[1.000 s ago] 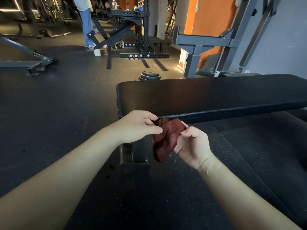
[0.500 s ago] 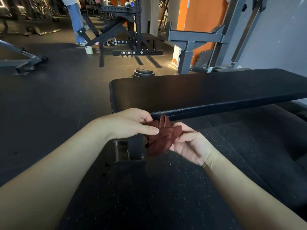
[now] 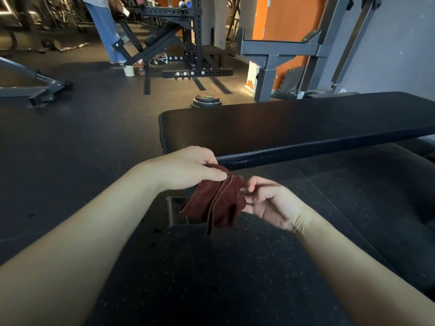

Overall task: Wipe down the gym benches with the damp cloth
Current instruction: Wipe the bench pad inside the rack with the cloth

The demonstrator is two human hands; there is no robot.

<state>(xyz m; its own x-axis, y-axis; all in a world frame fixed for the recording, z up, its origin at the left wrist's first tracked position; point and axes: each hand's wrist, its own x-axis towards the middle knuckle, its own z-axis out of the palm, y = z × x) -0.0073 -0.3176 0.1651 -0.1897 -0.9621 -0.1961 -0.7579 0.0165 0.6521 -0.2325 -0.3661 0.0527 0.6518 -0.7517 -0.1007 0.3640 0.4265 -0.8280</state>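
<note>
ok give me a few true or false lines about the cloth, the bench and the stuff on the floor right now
1. The left hand and the right hand both hold the dark red cloth. True.
2. The dark red cloth lies spread on the black padded bench. False: it hangs in the air in front of the bench's near edge.
3. A stack of round black weight plates sits on the floor beyond the bench. True.
4. The small white cup stands on the bench. False: it stands on the floor, far beyond it.

maroon cloth (image 3: 215,203), black bench (image 3: 294,123), speckled floor (image 3: 235,267)
</note>
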